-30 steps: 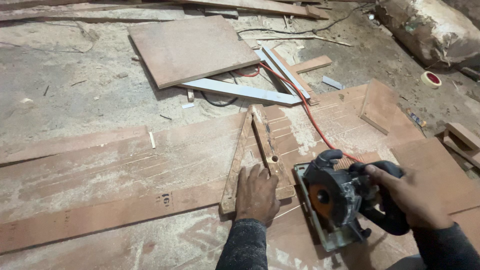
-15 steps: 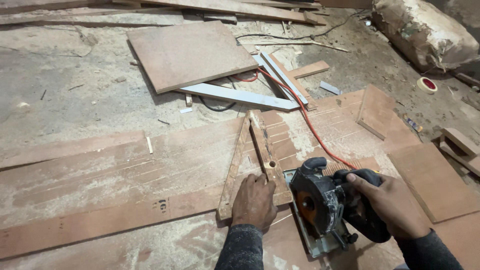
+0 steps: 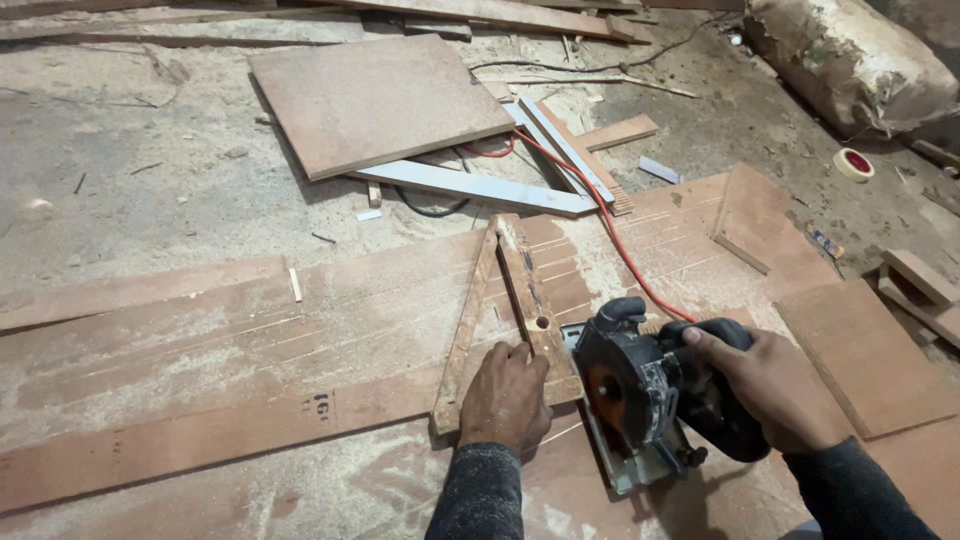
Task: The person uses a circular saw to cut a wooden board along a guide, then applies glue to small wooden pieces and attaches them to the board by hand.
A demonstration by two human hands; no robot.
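Here, the left hand (image 3: 507,395) lies flat, fingers spread, pinning the triangular wooden guide square (image 3: 505,310) onto the long brown board (image 3: 200,430). Just beside it, the right hand (image 3: 765,385) is wrapped tight around the black circular saw (image 3: 650,395); it looks heavy and rigid, best held by its rear handle. Its red cord (image 3: 610,230) trails beyond.

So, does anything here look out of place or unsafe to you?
Yes. The saw's red cord lies across the board just ahead of the circular saw. The left hand presses the wooden triangle guide right beside the saw.
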